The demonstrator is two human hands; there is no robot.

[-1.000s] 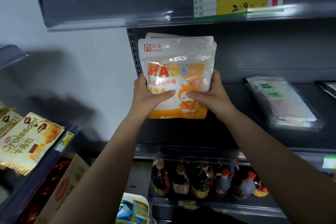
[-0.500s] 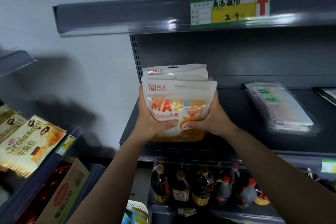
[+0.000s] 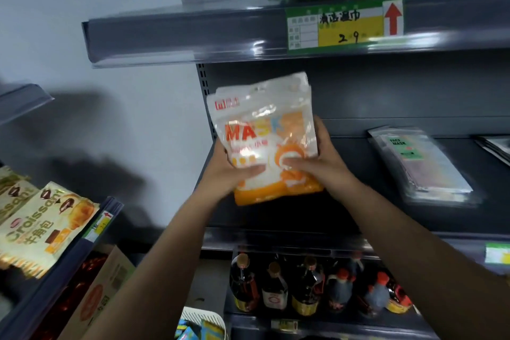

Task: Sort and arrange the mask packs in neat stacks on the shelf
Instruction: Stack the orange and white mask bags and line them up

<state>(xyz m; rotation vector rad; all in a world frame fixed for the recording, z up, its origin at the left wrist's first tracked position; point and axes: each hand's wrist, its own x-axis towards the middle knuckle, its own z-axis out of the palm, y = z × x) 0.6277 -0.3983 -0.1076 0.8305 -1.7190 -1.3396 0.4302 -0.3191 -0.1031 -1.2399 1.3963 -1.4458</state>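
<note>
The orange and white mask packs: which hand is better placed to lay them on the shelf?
Left hand, probably: it holds the orange and white mask packs at the shelf's bare left end.

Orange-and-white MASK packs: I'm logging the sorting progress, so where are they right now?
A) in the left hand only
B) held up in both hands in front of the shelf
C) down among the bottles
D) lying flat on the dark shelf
B: the left hand and right hand both grip the lower half of the MASK packs, raised off the dark shelf.
</note>
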